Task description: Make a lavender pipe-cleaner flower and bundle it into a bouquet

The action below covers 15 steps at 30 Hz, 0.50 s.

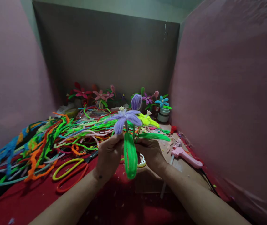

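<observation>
Between my hands stands a pipe-cleaner flower with lilac petals and a pale yellow centre. A lilac bud rises behind it. Below the bloom a looped green leaf hangs toward me, and a second green leaf points right. My left hand is closed around the stems from the left. From the right, my right hand is closed with its fingers at the stem and leaf base. The fingertips of both hands are partly hidden behind the leaf and the hands themselves.
Loose pipe cleaners heap on the left and middle. Yellow-and-red scissors lie left of my hand. A pink glue gun rests right on a cardboard piece. Yellow petals, finished flowers and a jar stand behind.
</observation>
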Motion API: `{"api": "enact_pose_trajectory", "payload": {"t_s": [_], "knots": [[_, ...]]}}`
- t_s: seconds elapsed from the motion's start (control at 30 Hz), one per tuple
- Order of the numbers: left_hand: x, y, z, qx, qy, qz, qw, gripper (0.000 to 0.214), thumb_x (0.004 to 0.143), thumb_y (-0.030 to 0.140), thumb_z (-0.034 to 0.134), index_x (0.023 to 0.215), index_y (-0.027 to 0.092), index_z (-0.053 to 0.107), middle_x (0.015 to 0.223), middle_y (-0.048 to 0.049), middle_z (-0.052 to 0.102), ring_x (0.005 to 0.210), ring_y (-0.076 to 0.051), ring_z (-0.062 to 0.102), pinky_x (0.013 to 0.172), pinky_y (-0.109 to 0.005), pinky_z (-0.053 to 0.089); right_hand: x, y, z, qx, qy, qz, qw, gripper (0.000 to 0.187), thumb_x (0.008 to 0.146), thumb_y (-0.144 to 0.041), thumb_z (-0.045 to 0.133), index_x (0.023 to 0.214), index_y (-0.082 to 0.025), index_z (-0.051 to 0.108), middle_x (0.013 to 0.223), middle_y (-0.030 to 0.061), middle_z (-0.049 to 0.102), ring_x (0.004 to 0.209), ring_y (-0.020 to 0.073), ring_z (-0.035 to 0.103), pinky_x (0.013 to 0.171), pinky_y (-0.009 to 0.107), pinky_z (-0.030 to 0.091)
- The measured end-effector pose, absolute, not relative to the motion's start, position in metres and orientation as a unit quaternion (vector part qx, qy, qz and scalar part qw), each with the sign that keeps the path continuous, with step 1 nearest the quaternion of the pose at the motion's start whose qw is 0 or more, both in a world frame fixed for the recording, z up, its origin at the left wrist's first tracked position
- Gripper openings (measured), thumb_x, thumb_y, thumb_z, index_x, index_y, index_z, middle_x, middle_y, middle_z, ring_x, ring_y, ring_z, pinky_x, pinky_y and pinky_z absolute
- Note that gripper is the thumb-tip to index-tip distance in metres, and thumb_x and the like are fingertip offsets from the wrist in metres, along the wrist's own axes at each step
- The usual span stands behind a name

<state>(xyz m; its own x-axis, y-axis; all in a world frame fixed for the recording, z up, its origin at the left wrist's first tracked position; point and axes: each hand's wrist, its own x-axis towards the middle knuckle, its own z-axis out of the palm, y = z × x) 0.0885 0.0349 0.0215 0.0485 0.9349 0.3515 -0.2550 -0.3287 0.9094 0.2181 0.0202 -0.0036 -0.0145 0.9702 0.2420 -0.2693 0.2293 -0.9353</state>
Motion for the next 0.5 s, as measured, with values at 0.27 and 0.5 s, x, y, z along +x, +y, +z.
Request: {"api": "enact_pose_trajectory", "payload": {"t_s": [0.27, 0.5], "knots": [[0.0876, 0.0368, 0.0201, 0.556, 0.291, 0.603, 0.492, 0.010, 0.067, 0.025, 0.065, 0.061, 0.018, 0.060, 0.056, 0.0017, 0.061, 0.050, -0.013, 0.054, 0.050, -0.026, 0.045, 0.2171, 0.0223, -0.0068, -0.383, -0.472, 0.505, 0.612, 0.008, 0.069, -0.023, 0.066, 0.067, -0.016, 0.066, 0.048, -0.0044, 0.054, 0.036, 0.0074, 0.044, 0.037, 0.020, 0.033], [0.0940, 0.0387, 0.0166, 0.453, 0.276, 0.578, 0.620, 0.011, 0.067, 0.025, 0.063, 0.059, 0.018, 0.062, 0.054, 0.0013, 0.062, 0.047, -0.013, 0.056, 0.047, -0.026, 0.049, 0.2211, 0.0216, -0.0049, -0.381, -0.473, 0.498, 0.619, 0.013, 0.072, -0.025, 0.065, 0.063, -0.016, 0.062, 0.049, -0.0034, 0.055, 0.041, 0.0079, 0.046, 0.041, 0.021, 0.034]]}}
